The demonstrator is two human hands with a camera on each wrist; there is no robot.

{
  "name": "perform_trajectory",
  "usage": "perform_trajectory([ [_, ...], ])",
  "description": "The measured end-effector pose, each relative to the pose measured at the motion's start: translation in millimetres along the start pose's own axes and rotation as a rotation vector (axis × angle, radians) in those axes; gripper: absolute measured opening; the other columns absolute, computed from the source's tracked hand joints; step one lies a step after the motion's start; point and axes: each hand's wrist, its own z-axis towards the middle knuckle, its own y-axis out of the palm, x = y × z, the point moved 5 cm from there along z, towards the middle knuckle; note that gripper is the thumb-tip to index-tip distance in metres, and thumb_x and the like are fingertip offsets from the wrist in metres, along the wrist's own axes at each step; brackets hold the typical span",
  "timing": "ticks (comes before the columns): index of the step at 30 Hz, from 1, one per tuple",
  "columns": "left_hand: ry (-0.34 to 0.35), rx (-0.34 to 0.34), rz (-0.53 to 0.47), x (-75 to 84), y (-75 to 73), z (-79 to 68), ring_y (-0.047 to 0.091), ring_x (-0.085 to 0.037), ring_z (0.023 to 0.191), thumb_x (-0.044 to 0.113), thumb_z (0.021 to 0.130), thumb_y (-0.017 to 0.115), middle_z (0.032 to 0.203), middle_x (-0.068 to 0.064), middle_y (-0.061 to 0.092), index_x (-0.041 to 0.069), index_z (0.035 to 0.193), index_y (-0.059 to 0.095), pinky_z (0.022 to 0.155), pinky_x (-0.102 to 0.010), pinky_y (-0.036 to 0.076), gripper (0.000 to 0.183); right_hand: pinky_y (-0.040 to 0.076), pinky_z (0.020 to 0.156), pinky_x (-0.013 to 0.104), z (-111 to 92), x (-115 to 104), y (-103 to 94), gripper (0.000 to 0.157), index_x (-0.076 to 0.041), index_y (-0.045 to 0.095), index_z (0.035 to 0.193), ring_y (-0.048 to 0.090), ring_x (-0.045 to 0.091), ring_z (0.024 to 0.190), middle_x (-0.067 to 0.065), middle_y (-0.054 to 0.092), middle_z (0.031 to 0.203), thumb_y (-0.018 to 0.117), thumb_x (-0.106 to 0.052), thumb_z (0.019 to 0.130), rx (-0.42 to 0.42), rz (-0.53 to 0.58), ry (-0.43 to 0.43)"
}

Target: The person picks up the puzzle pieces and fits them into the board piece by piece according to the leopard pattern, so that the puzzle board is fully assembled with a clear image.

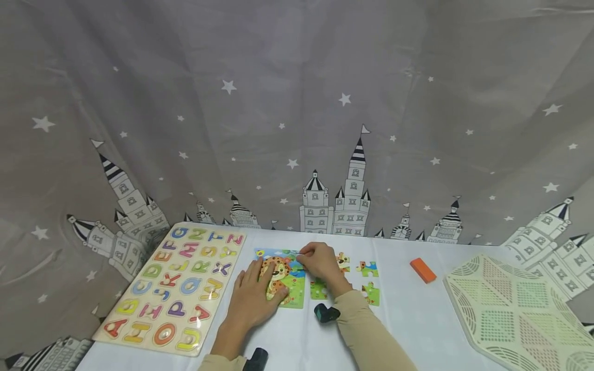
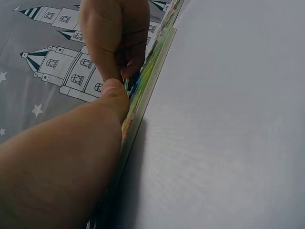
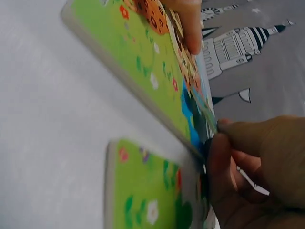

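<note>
A leopard picture puzzle (image 1: 297, 296) lies on the white table. My left hand (image 1: 252, 301) rests on its left part with fingers spread, covering some of the picture. At the puzzle's upper right corner, my right hand (image 1: 322, 264) pinches a thin puzzle piece (image 3: 207, 113) between thumb and fingers. That piece is tilted against the picture in the right wrist view; its far edge meets the puzzle. Right of the puzzle lie several loose pieces, among them a blue-and-green one (image 1: 369, 269) and a green one (image 1: 371, 293). My right hand and forearm partly hide others.
On the left lies a wooden alphabet board (image 1: 178, 288) with coloured letters. An orange block (image 1: 423, 270) sits to the right, and a pale patterned plastic board (image 1: 524, 309) lies at the far right. Behind the table hangs a grey curtain (image 1: 260, 103) with castles and stars.
</note>
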Motion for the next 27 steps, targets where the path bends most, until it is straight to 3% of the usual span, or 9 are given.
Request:
perform_trajectory([
  [6,0.000,-0.003,0.006,-2.4,0.1,0.3,0.022,-0.040,0.157,0.062,0.097,0.052,0.169,-0.017,0.025,0.016,0.159,0.039,0.127,-0.061,0.018,0.078,0.058,0.078,0.036,4,-13,5.3,0.011,-0.011,0.076,0.089,0.064,0.017,0.081,0.003,0.072,0.086,0.077,-0.021,0.089,0.012,-0.112,0.030],
  [14,0.000,0.008,0.014,-4.7,-2.0,1.2,0.022,-0.039,0.157,0.061,0.097,0.054,0.168,-0.017,0.026,0.016,0.158,0.040,0.127,-0.062,0.019,0.077,0.059,0.074,0.039,5,-30,11.1,0.026,-0.002,0.070,0.090,0.064,0.023,0.079,0.011,0.069,0.090,0.080,-0.026,0.089,-0.013,-0.235,0.015],
  [21,0.001,0.008,0.012,-2.9,-4.6,1.2,0.022,-0.040,0.157,0.061,0.097,0.054,0.169,-0.018,0.026,0.016,0.158,0.041,0.127,-0.062,0.019,0.077,0.056,0.067,0.036,4,-30,14.0,0.024,-0.007,0.066,0.088,0.060,0.019,0.075,0.007,0.066,0.087,0.081,-0.026,0.089,-0.017,-0.249,0.014],
  [27,0.002,0.003,0.011,0.4,-2.3,0.1,0.023,-0.040,0.156,0.061,0.096,0.055,0.168,-0.018,0.027,0.015,0.157,0.041,0.126,-0.063,0.019,0.077,0.057,0.074,0.034,-1,-18,1.7,0.024,-0.009,0.072,0.100,0.064,0.016,0.080,0.004,0.071,0.091,0.078,-0.030,0.091,-0.007,-0.136,-0.061],
])
